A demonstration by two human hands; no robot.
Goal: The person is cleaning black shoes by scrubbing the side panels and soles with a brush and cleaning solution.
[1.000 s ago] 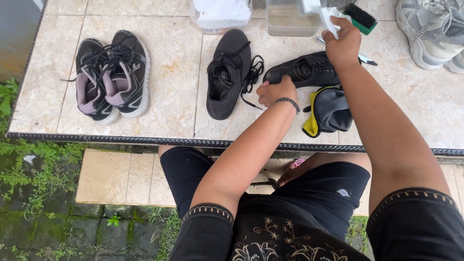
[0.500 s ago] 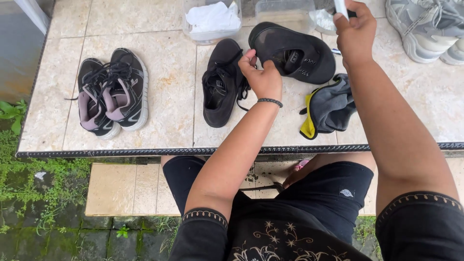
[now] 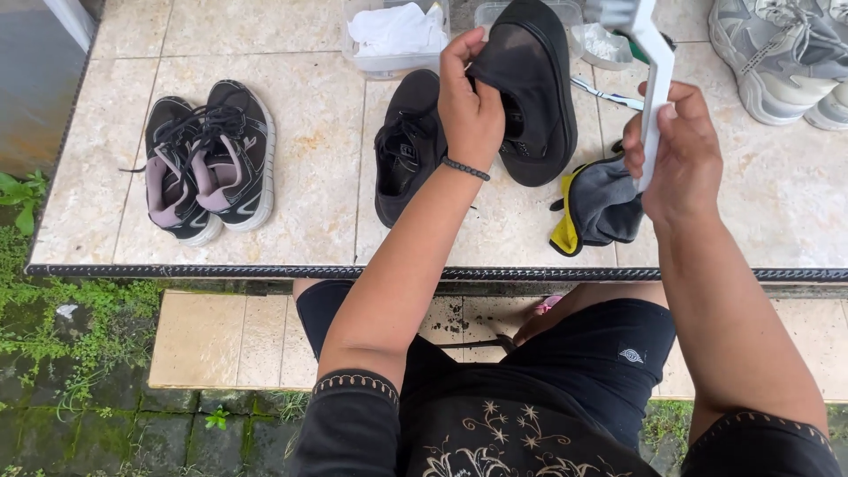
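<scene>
- Black shoe, lifted above the tiled table, tipped on its side with the opening toward the person; the left hand grips its heel edge, fingers clenched.
- Right hand grasps a white brush handle, held upright just beside the shoe; scrubbing looks about to start, so the bristles must meet the shoe.
- Its partner shoe lies on the table below.
- Grey-and-yellow cloth lies nearby.
- Clear tub holds white cloth; a second tub holds something pale, unclear what.
</scene>
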